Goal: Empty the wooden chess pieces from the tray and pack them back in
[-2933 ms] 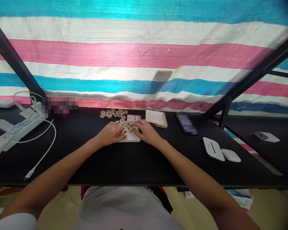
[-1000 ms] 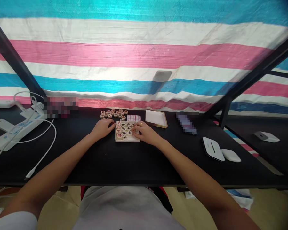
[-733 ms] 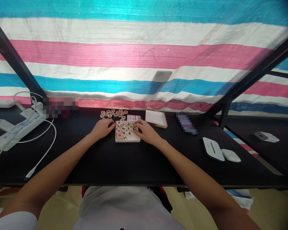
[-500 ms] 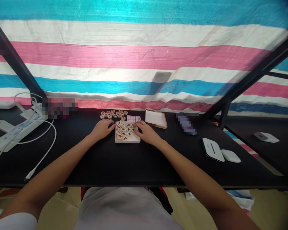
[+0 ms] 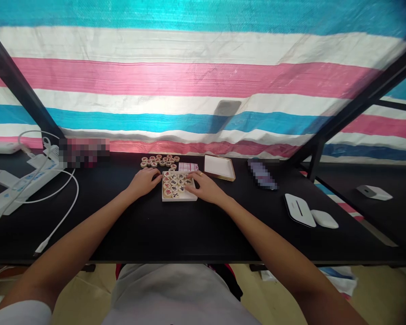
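A shallow white box sits on the desk in front of me, holding rows of round wooden Chinese chess pieces. The red-marked ones line its left side, black-marked ones fill the other columns, and the front right corner shows bare bottom. Over the right side of the box is my right hand, a ring on one finger. Its thumb and forefinger are apart, resting at pieces in the right column. My left hand lies at the left wall, fingers loosely bent, thumb tip by the edge, nothing visible in it.
More loose chess pieces lie behind the box, beside a pink-and-white printed paper. An upturned lid is at back right. A blurred phone-like item, white device and white mouse lie right; a power strip with cables lies left.
My right thumb and fingertips have shifted slightly leftward over the right-hand pieces. My left hand stays by the box. The whole view has shifted a little.
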A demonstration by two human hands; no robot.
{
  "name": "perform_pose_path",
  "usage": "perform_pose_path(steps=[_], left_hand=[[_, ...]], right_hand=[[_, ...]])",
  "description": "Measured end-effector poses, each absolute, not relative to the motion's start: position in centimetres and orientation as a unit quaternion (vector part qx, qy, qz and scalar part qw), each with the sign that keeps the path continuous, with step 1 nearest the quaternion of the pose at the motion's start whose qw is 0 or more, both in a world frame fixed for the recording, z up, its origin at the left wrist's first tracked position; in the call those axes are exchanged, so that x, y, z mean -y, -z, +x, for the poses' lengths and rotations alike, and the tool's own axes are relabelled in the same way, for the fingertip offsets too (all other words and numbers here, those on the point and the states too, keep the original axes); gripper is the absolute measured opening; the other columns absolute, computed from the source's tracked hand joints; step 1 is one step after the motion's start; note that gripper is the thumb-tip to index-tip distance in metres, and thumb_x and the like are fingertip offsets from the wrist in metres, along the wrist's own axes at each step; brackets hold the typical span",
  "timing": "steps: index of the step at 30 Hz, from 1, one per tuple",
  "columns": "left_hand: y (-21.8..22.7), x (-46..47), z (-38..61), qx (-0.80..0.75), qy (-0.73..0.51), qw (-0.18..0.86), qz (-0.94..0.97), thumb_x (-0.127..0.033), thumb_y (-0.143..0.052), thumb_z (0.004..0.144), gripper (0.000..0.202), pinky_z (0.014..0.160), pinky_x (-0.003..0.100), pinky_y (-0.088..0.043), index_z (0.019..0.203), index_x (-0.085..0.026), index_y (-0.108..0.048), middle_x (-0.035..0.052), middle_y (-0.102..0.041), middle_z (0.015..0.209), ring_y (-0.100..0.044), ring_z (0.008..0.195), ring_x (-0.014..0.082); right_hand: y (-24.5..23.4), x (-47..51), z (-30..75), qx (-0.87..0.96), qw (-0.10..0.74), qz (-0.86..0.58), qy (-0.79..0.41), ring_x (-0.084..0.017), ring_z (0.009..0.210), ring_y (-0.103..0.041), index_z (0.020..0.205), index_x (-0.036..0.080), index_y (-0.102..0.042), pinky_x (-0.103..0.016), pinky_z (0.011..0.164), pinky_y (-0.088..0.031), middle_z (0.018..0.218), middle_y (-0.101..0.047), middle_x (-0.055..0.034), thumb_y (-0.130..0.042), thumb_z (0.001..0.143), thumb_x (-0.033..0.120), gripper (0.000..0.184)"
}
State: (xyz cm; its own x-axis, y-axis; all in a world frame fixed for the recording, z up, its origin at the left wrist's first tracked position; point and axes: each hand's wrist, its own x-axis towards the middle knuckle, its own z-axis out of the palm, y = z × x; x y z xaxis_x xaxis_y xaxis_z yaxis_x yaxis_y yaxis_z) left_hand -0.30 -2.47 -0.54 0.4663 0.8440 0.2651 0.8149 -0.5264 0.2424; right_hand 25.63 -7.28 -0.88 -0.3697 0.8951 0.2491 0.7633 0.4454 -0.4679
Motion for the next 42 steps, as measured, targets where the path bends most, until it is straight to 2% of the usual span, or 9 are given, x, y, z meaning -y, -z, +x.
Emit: perform_pose_path(steps=[12,20,30,36,42], left_hand=[[0.56,2.45,-0.29,-0.486,-0.175,0.041,0.856,-0.042,-0.040,0.092,0.033,0.083,0.035,-0.045,0.096,-0.020,-0.064,0.0059,-0.068,0.098,-0.059,0.095,0.0234],[0.30,2.64,-0.21,-0.489,-0.175,0.044,0.853,-0.042,-0.040,0.092,0.032,0.083,0.034,-0.046,0.095,-0.021,-0.064,0.0058,-0.068,0.097,-0.059,0.095,0.0230],[0.49,2.49,-0.31,-0.487,-0.176,0.045,0.855,-0.041,-0.040,0.092,0.032,0.082,0.034,-0.046,0.095,-0.021,-0.064,0.0059,-0.068,0.098,-0.059,0.095,0.0233],[0.60,2.31,-0.50,-0.485,-0.168,0.049,0.857,-0.027,-0.039,0.090,0.027,0.084,0.035,-0.046,0.099,-0.022,-0.064,0.0051,-0.068,0.102,-0.058,0.097,0.0237],[1.25,1.69,-0.81,-0.468,-0.180,0.046,0.864,-0.024,-0.041,0.087,0.027,0.091,0.038,-0.046,0.102,-0.020,-0.063,0.0079,-0.064,0.104,-0.056,0.102,0.0244]], right_hand=[[0.69,7.42,25.49,0.818,0.206,-0.515,-0.152,-0.026,0.115,-0.052,0.116,0.023,-0.059,-0.043,0.102,-0.040,0.125,-0.053,-0.0092,-0.064,0.079,0.046,0.043],[0.70,7.44,25.41,0.821,0.207,-0.510,-0.148,-0.027,0.113,-0.053,0.114,0.022,-0.060,-0.044,0.099,-0.042,0.124,-0.055,-0.0101,-0.063,0.081,0.041,0.038],[0.71,7.42,25.55,0.823,0.203,-0.508,-0.151,-0.026,0.115,-0.053,0.117,0.022,-0.059,-0.043,0.100,-0.041,0.126,-0.054,-0.0102,-0.061,0.083,0.042,0.040],[0.76,7.39,25.51,0.824,0.207,-0.505,-0.151,-0.026,0.115,-0.053,0.117,0.022,-0.059,-0.044,0.100,-0.041,0.125,-0.054,-0.0103,-0.062,0.082,0.040,0.039],[0.80,7.37,25.55,0.826,0.206,-0.505,-0.143,-0.026,0.113,-0.054,0.117,0.023,-0.059,-0.043,0.099,-0.042,0.124,-0.055,-0.0102,-0.061,0.083,0.040,0.039]])
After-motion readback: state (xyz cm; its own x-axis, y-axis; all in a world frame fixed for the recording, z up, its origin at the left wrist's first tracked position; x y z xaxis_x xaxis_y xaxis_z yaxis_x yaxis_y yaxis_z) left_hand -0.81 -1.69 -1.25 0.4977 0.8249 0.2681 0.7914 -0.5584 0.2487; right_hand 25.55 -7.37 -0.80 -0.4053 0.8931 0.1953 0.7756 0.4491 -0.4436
